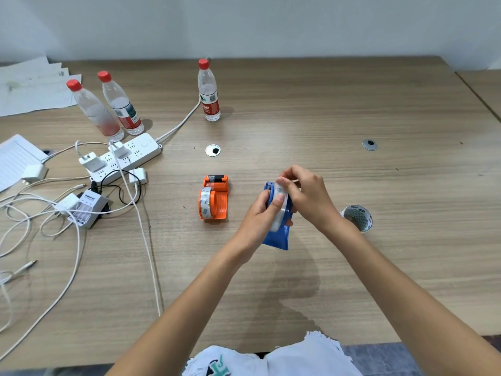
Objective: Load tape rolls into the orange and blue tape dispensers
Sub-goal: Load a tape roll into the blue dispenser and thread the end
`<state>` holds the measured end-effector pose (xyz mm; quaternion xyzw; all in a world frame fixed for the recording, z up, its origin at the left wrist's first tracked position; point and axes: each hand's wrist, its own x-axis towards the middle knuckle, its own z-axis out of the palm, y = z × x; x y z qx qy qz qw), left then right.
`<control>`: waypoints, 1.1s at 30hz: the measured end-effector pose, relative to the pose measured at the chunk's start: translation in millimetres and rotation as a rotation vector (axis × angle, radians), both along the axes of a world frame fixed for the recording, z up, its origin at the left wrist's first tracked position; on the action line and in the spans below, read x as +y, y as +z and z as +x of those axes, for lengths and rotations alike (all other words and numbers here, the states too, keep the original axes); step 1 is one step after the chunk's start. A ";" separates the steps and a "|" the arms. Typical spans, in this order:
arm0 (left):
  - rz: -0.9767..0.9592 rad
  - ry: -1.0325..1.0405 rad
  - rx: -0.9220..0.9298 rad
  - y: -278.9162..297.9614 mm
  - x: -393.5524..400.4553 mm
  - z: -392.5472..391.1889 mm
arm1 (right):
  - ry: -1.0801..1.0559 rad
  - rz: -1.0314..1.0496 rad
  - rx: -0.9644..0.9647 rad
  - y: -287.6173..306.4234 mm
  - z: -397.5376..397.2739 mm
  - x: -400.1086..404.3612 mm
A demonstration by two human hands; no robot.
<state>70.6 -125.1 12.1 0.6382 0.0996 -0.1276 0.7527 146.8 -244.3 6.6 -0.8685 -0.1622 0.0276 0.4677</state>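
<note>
The blue tape dispenser [278,236] is held above the wooden table [352,104], its handle pointing toward me. My left hand [261,217] grips it from the left, thumb pressed on a clear tape roll [280,198] seated in it. My right hand [306,194] pinches the top of that roll, or its tape end, with fingertips. The orange tape dispenser [214,198] lies on the table to the left, a clear tape roll [205,202] sitting in it. A spare tape roll [357,217] with a patterned core stands to the right, partly hidden by my right wrist.
Three water bottles with red caps [208,90] [122,104] [95,111] stand at the back left. A white power strip [122,156], chargers and tangled cables [67,213] cover the left side. Papers [32,88] lie far left. Two cable grommets [212,150] [369,144] sit mid-table.
</note>
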 end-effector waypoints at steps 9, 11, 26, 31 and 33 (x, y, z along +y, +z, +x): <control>-0.033 -0.044 -0.055 -1.4 1.1 -8.9 | -0.083 0.262 0.270 4.4 43.9 -14.2; -0.040 -0.073 -0.053 -1.5 2.9 -11.5 | -0.078 0.268 0.299 2.2 49.4 -14.2; -0.062 -0.040 0.015 -4.8 -0.4 -23.9 | -0.021 0.059 0.609 -0.3 61.5 -15.9; 0.023 0.047 -0.065 -4.6 -0.9 -26.9 | -0.041 0.125 0.611 0.9 58.9 -14.9; 0.019 0.061 -0.075 -3.9 0.5 -26.7 | -0.051 0.126 0.600 0.9 58.8 -14.1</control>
